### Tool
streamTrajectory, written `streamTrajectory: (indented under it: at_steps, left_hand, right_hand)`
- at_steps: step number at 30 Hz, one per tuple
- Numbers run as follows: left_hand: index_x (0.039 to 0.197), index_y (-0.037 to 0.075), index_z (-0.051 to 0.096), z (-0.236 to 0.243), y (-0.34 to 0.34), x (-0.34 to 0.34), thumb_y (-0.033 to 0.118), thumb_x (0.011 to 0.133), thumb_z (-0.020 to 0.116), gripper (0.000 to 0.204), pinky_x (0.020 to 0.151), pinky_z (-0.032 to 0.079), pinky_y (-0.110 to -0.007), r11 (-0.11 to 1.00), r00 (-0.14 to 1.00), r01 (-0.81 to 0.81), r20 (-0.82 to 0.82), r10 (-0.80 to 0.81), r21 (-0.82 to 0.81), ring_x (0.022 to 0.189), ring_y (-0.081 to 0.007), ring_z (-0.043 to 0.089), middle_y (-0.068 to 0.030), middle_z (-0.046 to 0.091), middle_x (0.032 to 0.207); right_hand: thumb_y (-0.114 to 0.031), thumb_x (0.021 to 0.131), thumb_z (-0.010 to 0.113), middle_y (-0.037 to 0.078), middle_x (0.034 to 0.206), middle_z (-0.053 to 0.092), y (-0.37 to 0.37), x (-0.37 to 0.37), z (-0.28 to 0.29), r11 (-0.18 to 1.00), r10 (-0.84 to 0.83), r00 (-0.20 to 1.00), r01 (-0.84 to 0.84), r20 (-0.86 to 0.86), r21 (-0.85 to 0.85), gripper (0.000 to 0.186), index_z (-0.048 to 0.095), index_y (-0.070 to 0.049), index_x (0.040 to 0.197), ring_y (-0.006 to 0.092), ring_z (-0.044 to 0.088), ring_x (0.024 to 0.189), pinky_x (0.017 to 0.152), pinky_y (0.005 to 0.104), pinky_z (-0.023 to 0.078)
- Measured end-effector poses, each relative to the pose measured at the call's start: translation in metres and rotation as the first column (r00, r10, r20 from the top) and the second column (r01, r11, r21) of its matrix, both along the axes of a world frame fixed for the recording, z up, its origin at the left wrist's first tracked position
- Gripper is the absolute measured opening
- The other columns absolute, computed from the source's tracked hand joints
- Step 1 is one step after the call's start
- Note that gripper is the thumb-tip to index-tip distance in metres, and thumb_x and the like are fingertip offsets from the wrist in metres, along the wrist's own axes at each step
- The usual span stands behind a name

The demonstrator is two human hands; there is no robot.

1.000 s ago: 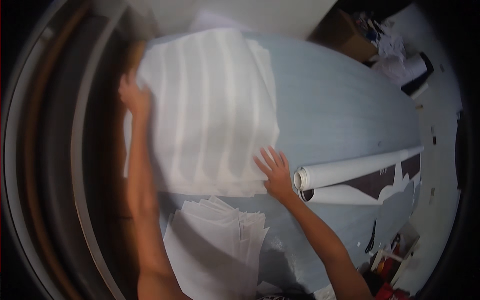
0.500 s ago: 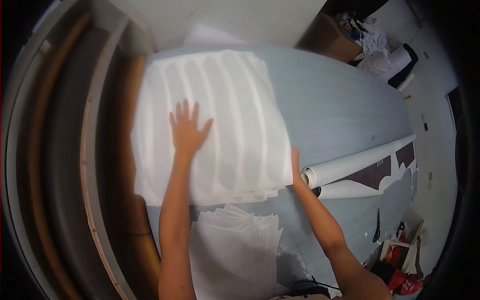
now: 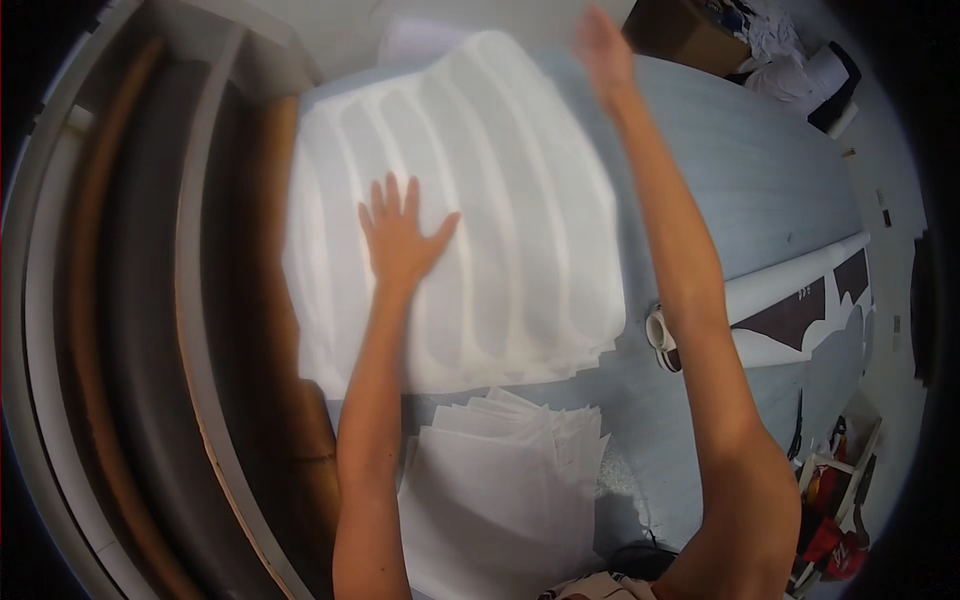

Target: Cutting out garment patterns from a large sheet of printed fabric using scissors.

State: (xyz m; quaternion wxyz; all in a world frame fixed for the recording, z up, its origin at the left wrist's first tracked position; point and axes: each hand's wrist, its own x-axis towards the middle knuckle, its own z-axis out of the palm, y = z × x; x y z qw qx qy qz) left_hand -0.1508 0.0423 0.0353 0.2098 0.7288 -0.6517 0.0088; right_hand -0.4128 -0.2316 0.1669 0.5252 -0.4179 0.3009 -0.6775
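A stack of thin white sheets (image 3: 500,280) with long grey curved bands lies on the blue-grey table. Flat on the top sheet rests my left hand (image 3: 405,235), its fingers spread. My right hand (image 3: 606,60) is raised past the stack's far right corner, apart from the sheets; motion blurs its fingers. The far edge of the top sheet bulges upward in a peak. Nearer to me, a second pile of plain white sheets (image 3: 500,500) lies with uneven, fanned edges, partly shaded.
Left of the table (image 3: 740,170) stands a rack with long dark rolls (image 3: 140,300). On the right lies a white roll (image 3: 780,285) with dark printed patches. A cardboard box (image 3: 685,35) and heaped cloth (image 3: 790,85) sit at the far right.
My right hand has left the stack's near right corner and swung far forward. The far edge of the top sheet has lifted. My left hand stays flat on the sheet.
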Motion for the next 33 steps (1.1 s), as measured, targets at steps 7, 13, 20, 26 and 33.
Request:
streamTrajectory:
  at_steps: [7, 13, 20, 26, 33]
  left_hand:
    - [0.152, 0.015, 0.044, 0.006, 0.021, 0.038, 0.070, 0.083, 0.061, 0.090, 0.122, 0.007, -0.058, 0.999, 0.998, -0.020, 0.065, 0.019, 0.026, 0.152, -0.0389, 0.019, -0.0205, 0.030, 0.161]
    - [0.151, 0.015, 0.046, 0.010, 0.005, -0.001, 0.070, 0.082, 0.062, 0.090, 0.121, 0.009, -0.059, 1.000, 0.999, -0.004, 0.044, 0.004, -0.010, 0.150, -0.0398, 0.022, -0.0211, 0.031, 0.160]
    - [0.150, 0.017, 0.048, 0.000, 0.018, 0.013, 0.068, 0.082, 0.064, 0.087, 0.121, 0.013, -0.059, 1.000, 0.998, -0.026, 0.061, 0.025, 0.003, 0.149, -0.0409, 0.026, -0.0209, 0.035, 0.158]
    - [0.147, 0.021, 0.051, 0.002, 0.003, 0.012, 0.064, 0.084, 0.065, 0.078, 0.119, 0.019, -0.058, 0.998, 0.989, -0.029, 0.143, 0.035, -0.048, 0.147, -0.0381, 0.030, -0.0190, 0.038, 0.157]
    - [0.142, 0.018, 0.057, -0.011, 0.002, -0.003, 0.058, 0.088, 0.065, 0.067, 0.104, 0.036, -0.054, 0.995, 0.930, 0.096, 0.355, -0.091, 0.002, 0.130, -0.0407, 0.048, -0.0273, 0.054, 0.136]
  right_hand:
    - [-0.052, 0.092, 0.062, 0.020, 0.150, 0.046, 0.163, 0.084, -0.091, 0.760, -0.426, 0.061, -0.517, -0.903, -0.393, 0.063, 0.058, -0.009, 0.138, 0.0394, 0.039, 0.141, 0.119, 0.0547, 0.021]
    - [-0.060, 0.092, 0.057, 0.024, 0.153, 0.041, 0.128, 0.014, -0.132, 0.934, -0.355, -0.198, -0.045, -0.914, -0.353, 0.070, 0.057, -0.007, 0.138, 0.0418, 0.033, 0.144, 0.118, 0.0607, 0.017]
    - [-0.052, 0.095, 0.058, 0.021, 0.161, 0.028, 0.283, 0.032, -0.117, 0.830, -0.171, 0.004, -0.539, -0.985, -0.146, 0.073, 0.043, -0.008, 0.150, 0.0393, 0.022, 0.150, 0.121, 0.0551, 0.015]
    - [-0.041, 0.094, 0.061, 0.021, 0.162, 0.025, 0.487, -0.133, -0.102, 0.972, 0.078, -0.250, -0.197, -0.965, 0.130, 0.072, 0.038, -0.008, 0.153, 0.0438, 0.023, 0.148, 0.118, 0.0617, 0.017]
    - [-0.043, 0.093, 0.061, 0.021, 0.159, 0.031, 0.508, -0.166, -0.109, 0.979, 0.069, -0.118, -0.182, -0.991, 0.090, 0.069, 0.043, -0.007, 0.149, 0.0419, 0.026, 0.148, 0.116, 0.0608, 0.021]
